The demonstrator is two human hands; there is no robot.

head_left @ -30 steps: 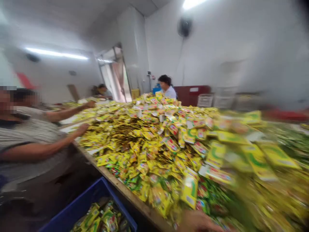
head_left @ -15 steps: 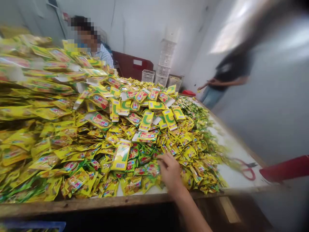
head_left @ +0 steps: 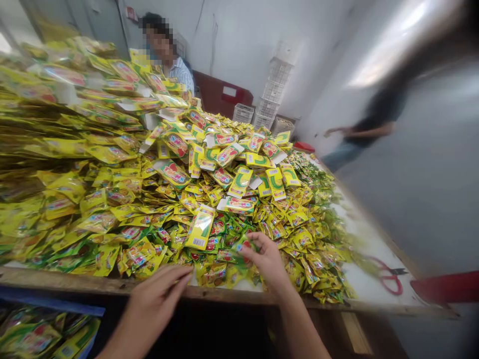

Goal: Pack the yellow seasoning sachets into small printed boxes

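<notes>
The green sachet (head_left: 242, 246) is pinched between the right hand's (head_left: 268, 262) thumb and fingers at the front of the packet heap (head_left: 299, 237); a light hold on its edge should avoid dragging neighbours. The left hand (head_left: 159, 294) is apart from it, by the table's (head_left: 220, 294) front edge, fingers drawn in, whether around anything I cannot tell.

Pkg wkshp | pkts (head_left: 297, 217) heaped on lg tbl (head_left: 361, 279) | stacked crates (head_left: 272, 89) behind
</notes>
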